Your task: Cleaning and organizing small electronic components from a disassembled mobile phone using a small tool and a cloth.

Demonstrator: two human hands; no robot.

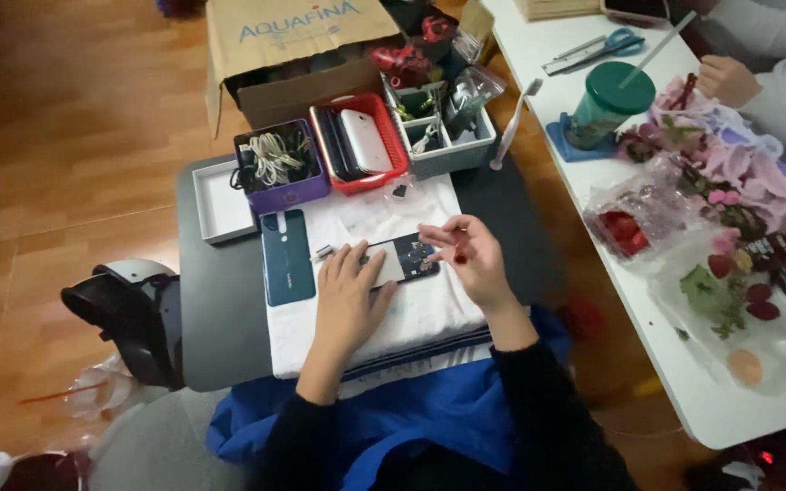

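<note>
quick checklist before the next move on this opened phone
1. Opened phone with exposed dark insides pinned flat on the white cloth by the left hand: ok.
2. Right hand pinching a small red-tipped item over the phone: ok; what the item is: cannot tell.
3. Teal back cover set aside, apart from the phone: ok.
4. Loose small parts accounted for on the cloth: cannot tell.
5. Red basket behind the cloth, clear of both hands: ok.

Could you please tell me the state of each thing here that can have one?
Phone: back off, insides showing, flat on the cloth.
Back cover: detached, lying beside the phone.
Left hand: flat on the phone.
Right hand: fingers pinched; what they hold is unclear.
Cup: lidded, upright.
</note>
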